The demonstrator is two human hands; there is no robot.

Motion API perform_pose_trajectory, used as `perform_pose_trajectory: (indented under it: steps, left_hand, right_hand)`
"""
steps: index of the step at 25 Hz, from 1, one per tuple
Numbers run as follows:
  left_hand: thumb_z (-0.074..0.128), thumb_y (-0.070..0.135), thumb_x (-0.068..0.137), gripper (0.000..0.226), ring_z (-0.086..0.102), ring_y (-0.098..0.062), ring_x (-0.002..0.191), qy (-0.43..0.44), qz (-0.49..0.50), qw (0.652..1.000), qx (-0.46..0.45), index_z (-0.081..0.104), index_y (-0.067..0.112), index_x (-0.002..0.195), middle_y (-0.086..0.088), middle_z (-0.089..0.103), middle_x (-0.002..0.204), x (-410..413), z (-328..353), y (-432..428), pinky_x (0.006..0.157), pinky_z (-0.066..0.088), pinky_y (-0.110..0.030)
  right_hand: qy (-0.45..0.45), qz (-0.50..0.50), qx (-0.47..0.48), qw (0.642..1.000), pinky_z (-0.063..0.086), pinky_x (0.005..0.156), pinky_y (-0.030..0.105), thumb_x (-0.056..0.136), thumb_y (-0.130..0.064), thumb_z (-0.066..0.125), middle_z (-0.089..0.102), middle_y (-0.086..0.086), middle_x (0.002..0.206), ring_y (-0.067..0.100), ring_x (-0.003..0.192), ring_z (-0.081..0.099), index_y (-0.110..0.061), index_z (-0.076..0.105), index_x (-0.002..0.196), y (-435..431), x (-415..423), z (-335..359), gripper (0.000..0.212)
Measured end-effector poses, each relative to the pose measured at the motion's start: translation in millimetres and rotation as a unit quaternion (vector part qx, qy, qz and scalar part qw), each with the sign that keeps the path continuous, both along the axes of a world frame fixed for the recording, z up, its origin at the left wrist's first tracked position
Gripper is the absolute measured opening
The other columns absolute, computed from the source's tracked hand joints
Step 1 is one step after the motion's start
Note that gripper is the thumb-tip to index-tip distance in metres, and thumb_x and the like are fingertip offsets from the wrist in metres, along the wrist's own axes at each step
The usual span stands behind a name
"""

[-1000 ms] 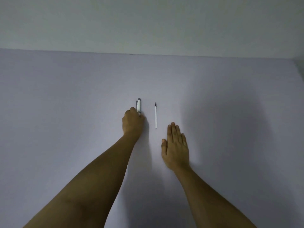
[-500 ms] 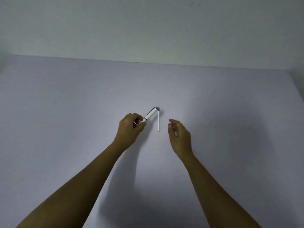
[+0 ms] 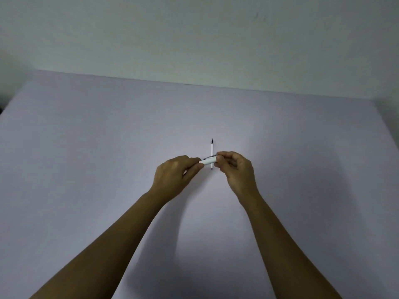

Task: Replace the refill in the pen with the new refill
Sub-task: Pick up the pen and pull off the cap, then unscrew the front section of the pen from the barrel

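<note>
A white pen (image 3: 209, 161) with a dark metal clip is held level above the table, between both hands. My left hand (image 3: 176, 176) grips its left end and my right hand (image 3: 236, 169) grips its right end, hiding both tips. A thin white refill (image 3: 212, 151) with a dark tip lies on the table just behind the pen, pointing away from me; the pen crosses in front of its near part.
The pale lilac table (image 3: 108, 147) runs back to a plain wall (image 3: 194, 39). Its right edge (image 3: 386, 126) slants at the far right, and its left corner shows at the far left.
My left hand lifted the pen off the table and turned it sideways. My right hand rose from lying flat on the table and closed on the pen's other end.
</note>
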State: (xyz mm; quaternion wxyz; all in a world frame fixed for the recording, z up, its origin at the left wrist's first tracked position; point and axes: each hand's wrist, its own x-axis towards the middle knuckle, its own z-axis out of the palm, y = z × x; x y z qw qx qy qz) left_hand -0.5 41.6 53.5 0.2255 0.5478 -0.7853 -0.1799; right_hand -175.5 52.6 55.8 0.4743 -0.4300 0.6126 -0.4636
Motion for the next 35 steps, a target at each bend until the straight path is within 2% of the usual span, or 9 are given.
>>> perform_pose_trajectory:
  steps: [5, 9, 12, 14, 16, 20, 25, 31, 35]
  left_hand:
    - [0.053, 0.047, 0.087, 0.025, 0.046, -0.009, 0.055, 0.020, 0.041, 0.999, 0.010, 0.065, 0.039, 0.107, 0.012, 0.046, 0.057, 4.9, -2.7, 4.8, 0.044, 0.025, -0.018]
    - [0.058, 0.039, 0.087, 0.041, 0.053, -0.016, 0.065, 0.037, 0.038, 0.997, 0.063, 0.056, 0.022, 0.124, 0.007, 0.055, 0.071, 11.8, -15.6, 10.1, 0.058, 0.039, -0.026]
    - [0.061, 0.029, 0.087, 0.039, 0.056, -0.012, 0.065, 0.093, 0.065, 0.986, 0.121, 0.053, 0.021, 0.124, 0.001, 0.065, 0.080, 17.5, -25.6, 17.7, 0.063, 0.041, -0.017]
    - [0.061, 0.027, 0.087, 0.019, 0.053, -0.006, 0.056, 0.113, 0.076, 0.981, 0.137, 0.057, 0.024, 0.105, 0.008, 0.062, 0.071, 16.8, -28.7, 19.9, 0.052, 0.039, -0.008]
    - [0.061, 0.023, 0.086, 0.008, 0.053, -0.006, 0.057, 0.110, 0.074, 0.983, 0.129, 0.058, 0.023, 0.093, 0.013, 0.057, 0.066, 14.0, -28.6, 19.6, 0.055, 0.040, -0.004]
    - [0.061, 0.014, 0.084, 0.017, 0.051, -0.003, 0.067, 0.087, 0.065, 0.989, 0.102, 0.063, 0.016, 0.100, 0.005, 0.054, 0.079, 10.5, -27.1, 20.6, 0.065, 0.034, 0.002]
    - [0.065, 0.015, 0.084, 0.022, 0.048, -0.006, 0.065, 0.079, 0.074, 0.990, 0.088, 0.065, 0.013, 0.106, 0.004, 0.054, 0.077, 13.4, -28.2, 22.7, 0.062, 0.034, -0.007]
    - [0.070, 0.017, 0.080, 0.015, 0.050, -0.001, 0.061, 0.090, 0.075, 0.991, 0.067, 0.069, 0.013, 0.094, 0.008, 0.056, 0.071, 16.1, -19.2, 23.2, 0.058, 0.037, -0.006]
    - [0.071, 0.016, 0.079, 0.013, 0.048, 0.000, 0.059, 0.086, 0.037, 0.995, 0.042, 0.070, 0.013, 0.092, 0.007, 0.055, 0.069, 14.5, -1.8, 20.5, 0.062, 0.035, 0.000]
  right_hand:
    - [-0.026, 0.014, 0.006, 1.000, 0.055, 0.074, 0.015, 0.088, -0.014, 0.062, 0.072, -0.005, 0.086, 0.005, 0.076, 0.071, -0.024, 0.067, 0.088, 0.7, -2.4, -0.1, 0.011]
    - [-0.061, -0.075, 0.041, 0.994, 0.054, 0.077, 0.022, 0.088, -0.016, 0.062, 0.071, -0.001, 0.088, 0.008, 0.078, 0.069, -0.023, 0.067, 0.088, -2.8, -25.1, -17.7, 0.009]
    - [0.061, -0.064, 0.113, 0.990, 0.048, 0.077, 0.025, 0.086, -0.018, 0.064, 0.072, 0.008, 0.098, 0.016, 0.085, 0.065, -0.017, 0.070, 0.094, -4.6, -41.5, -42.8, 0.010]
    - [0.142, -0.027, 0.152, 0.978, 0.044, 0.076, 0.023, 0.084, -0.018, 0.065, 0.072, 0.009, 0.103, 0.016, 0.088, 0.062, -0.014, 0.072, 0.097, -6.5, -45.4, -58.3, 0.015]
    - [0.186, -0.008, 0.158, 0.970, 0.047, 0.082, 0.027, 0.085, -0.018, 0.065, 0.072, 0.010, 0.105, 0.021, 0.095, 0.064, -0.011, 0.072, 0.100, -10.5, -46.8, -68.3, 0.018]
    - [0.237, -0.013, 0.144, 0.961, 0.045, 0.084, 0.026, 0.085, -0.018, 0.065, 0.071, 0.012, 0.105, 0.024, 0.101, 0.063, -0.007, 0.069, 0.102, -17.0, -44.3, -78.7, 0.021]
    - [0.272, -0.033, 0.117, 0.955, 0.039, 0.071, 0.019, 0.084, -0.018, 0.066, 0.072, 0.014, 0.097, 0.018, 0.082, 0.062, -0.003, 0.068, 0.094, -17.8, -40.7, -86.5, 0.018]
    - [0.328, -0.027, 0.097, 0.939, 0.046, 0.084, 0.032, 0.088, -0.025, 0.062, 0.068, 0.018, 0.103, 0.029, 0.096, 0.063, -0.001, 0.065, 0.104, -17.8, -42.0, -70.8, 0.029]
    - [0.309, 0.052, -0.075, 0.947, 0.047, 0.082, 0.025, 0.092, -0.022, 0.055, 0.069, 0.012, 0.101, 0.022, 0.091, 0.065, -0.008, 0.067, 0.104, -20.0, -34.6, -19.7, 0.022]
